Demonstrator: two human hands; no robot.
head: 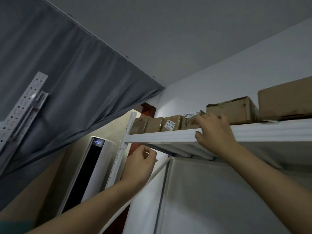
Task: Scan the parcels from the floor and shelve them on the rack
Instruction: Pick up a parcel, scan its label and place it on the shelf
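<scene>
I look up at the white rack's top shelf (160,136). A row of small brown cardboard parcels stands on it. My right hand (214,132) reaches over the shelf's front edge, its fingers lying against the front of a labelled small parcel (187,126) and its thumb on the edge. To the left stand a parcel with a white number label (172,124) and two more small ones (148,125). My left hand (140,164) is raised just under the shelf's left end, fingers loosely curled, holding nothing.
On the shelf's right end sit a medium cardboard box (234,112) and a large one (285,102). The perforated rack upright (120,156) runs down at the left. Beyond it stand a white tower air conditioner (91,168) and a grey curtain (67,78). Another perforated upright (22,105) is far left.
</scene>
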